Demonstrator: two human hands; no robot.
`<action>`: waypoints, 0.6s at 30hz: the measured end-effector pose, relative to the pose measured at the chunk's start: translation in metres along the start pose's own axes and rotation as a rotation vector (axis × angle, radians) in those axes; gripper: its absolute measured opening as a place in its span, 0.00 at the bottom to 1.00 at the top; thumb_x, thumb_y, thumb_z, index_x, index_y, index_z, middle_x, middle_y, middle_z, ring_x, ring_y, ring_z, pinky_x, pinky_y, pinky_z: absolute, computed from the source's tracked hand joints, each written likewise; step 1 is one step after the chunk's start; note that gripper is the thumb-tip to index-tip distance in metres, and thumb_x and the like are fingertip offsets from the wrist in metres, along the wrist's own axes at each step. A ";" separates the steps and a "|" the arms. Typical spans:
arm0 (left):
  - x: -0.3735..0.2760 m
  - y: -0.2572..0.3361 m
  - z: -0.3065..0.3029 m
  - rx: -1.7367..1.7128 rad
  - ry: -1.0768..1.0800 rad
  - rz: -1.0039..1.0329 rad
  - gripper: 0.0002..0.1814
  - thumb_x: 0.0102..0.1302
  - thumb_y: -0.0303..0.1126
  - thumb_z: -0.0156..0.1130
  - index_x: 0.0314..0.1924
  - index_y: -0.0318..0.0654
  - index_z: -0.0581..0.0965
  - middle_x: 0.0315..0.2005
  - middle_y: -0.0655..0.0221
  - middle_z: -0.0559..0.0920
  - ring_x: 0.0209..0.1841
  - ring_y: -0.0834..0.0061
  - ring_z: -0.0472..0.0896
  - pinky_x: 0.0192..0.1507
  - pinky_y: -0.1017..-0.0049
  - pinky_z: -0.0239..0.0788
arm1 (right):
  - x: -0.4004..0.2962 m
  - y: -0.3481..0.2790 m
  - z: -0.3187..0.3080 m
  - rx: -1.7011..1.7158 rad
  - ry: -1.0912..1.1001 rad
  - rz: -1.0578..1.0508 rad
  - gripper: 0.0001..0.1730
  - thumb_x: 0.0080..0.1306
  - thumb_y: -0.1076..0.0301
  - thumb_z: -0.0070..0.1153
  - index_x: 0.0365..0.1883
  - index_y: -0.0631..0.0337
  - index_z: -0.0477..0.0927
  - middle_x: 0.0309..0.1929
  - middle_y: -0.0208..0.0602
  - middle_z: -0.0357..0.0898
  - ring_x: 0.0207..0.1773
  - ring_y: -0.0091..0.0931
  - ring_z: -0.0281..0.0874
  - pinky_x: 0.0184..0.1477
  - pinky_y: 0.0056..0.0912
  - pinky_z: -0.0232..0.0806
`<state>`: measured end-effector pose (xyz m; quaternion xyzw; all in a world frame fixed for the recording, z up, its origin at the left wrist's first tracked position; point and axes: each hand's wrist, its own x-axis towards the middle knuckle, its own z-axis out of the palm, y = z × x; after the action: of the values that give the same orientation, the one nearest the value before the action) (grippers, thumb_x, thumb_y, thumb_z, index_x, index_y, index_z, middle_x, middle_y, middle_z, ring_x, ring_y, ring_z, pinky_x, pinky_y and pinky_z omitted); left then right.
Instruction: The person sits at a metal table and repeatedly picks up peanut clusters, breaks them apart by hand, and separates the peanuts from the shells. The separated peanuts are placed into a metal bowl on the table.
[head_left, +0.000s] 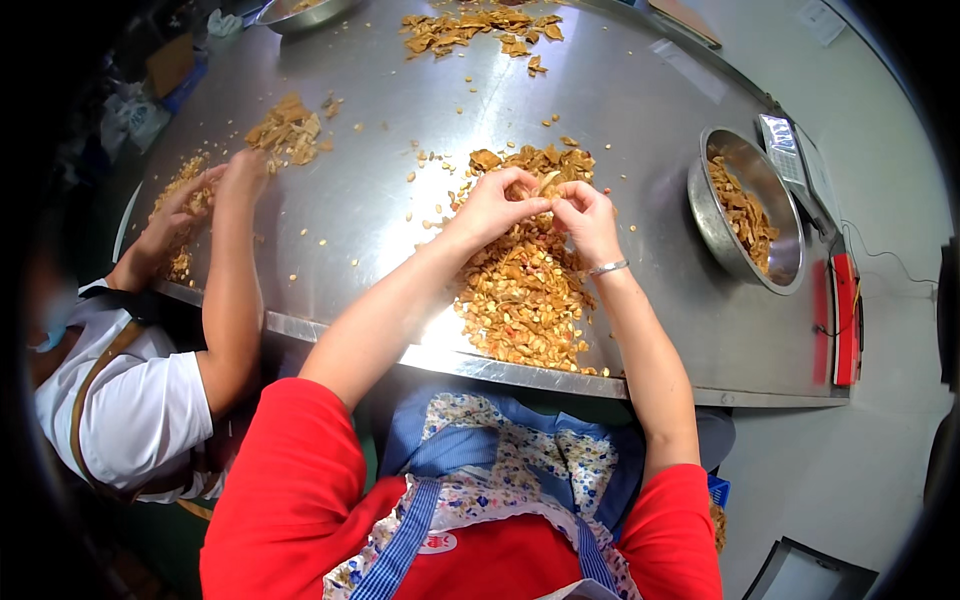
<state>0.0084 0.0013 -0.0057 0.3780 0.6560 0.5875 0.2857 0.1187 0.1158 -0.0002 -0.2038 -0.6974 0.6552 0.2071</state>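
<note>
My left hand (504, 201) and my right hand (589, 219) meet over a heap on the steel table, fingertips almost touching. Between them they pinch a thin, pale-brown dried piece (550, 184), partly covered by the fingers. Under and behind the hands lie darker brown dried flakes (544, 159). Nearer to me the heap turns into small yellowish kernels (525, 315) mixed with flakes, reaching the table's front edge. A silver bracelet circles my right wrist.
A steel bowl (787, 259) holding brown flakes stands at the right, beside a keypad device (781, 146). Another steel bowl (307, 19) and more flakes (480, 30) are at the back. At left, a co-worker's hands (244, 174) work near a flake pile (289, 129) and kernels.
</note>
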 end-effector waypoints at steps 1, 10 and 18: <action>0.001 -0.002 -0.001 0.033 -0.038 0.012 0.12 0.54 0.36 0.62 0.36 0.38 0.74 0.23 0.78 0.72 0.25 0.89 0.67 0.26 0.85 0.58 | -0.001 0.000 0.000 0.018 -0.007 0.002 0.05 0.56 0.72 0.53 0.28 0.65 0.73 0.19 0.26 0.71 0.20 0.13 0.67 0.21 0.15 0.61; 0.004 -0.012 -0.003 -0.645 -0.158 -0.246 0.08 0.63 0.31 0.50 0.40 0.37 0.73 0.25 0.74 0.74 0.25 0.83 0.71 0.28 0.82 0.64 | -0.002 0.005 -0.011 0.303 -0.075 0.012 0.07 0.59 0.70 0.50 0.35 0.63 0.71 0.21 0.25 0.72 0.21 0.15 0.69 0.24 0.15 0.62; 0.001 0.000 -0.007 -0.703 -0.030 -0.293 0.02 0.54 0.25 0.49 0.27 0.42 0.67 0.23 0.71 0.74 0.23 0.82 0.71 0.25 0.82 0.63 | -0.004 0.002 -0.009 0.233 0.035 0.092 0.05 0.59 0.69 0.48 0.30 0.61 0.72 0.19 0.24 0.71 0.19 0.14 0.67 0.22 0.15 0.58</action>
<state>0.0024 -0.0021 -0.0047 0.1676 0.4571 0.7242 0.4884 0.1273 0.1214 -0.0019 -0.2215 -0.6026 0.7370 0.2114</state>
